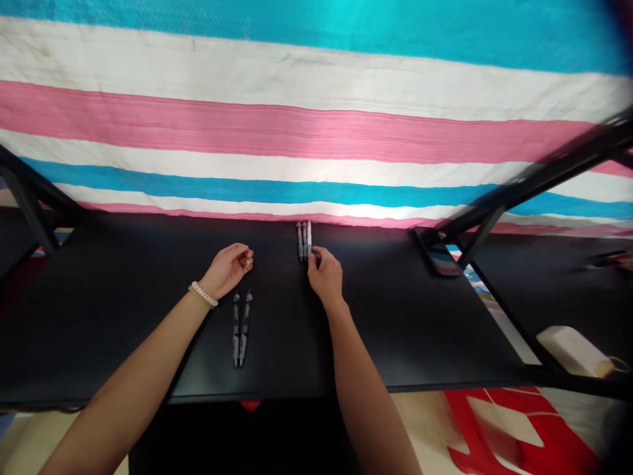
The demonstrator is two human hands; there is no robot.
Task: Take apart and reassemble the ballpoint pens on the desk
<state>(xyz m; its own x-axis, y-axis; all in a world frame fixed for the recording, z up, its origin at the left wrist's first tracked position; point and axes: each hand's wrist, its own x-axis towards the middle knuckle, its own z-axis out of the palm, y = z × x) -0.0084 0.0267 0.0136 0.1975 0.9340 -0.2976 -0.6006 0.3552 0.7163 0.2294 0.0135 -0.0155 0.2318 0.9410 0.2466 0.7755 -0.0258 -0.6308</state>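
My right hand (326,272) is at the back middle of the black table, its thumb and fingers closed at the near end of a white pen (309,236). Just left of that pen, two more pens (301,243) lie side by side, pointing away from me. My left hand (230,269), with a white coiled band (202,294) on its wrist, rests with curled fingers and nothing visible in them. Nearer to me, below the left hand, two clear-and-grey click pens (239,333) lie close together, touching near their lower ends.
A striped blue, white and pink sheet (316,132) hangs along the back edge of the black table (395,316). Towards the right edge lies a dark phone (436,253) beside a black metal frame (534,178). Further right, a white box-like object (573,351) sits on another surface.
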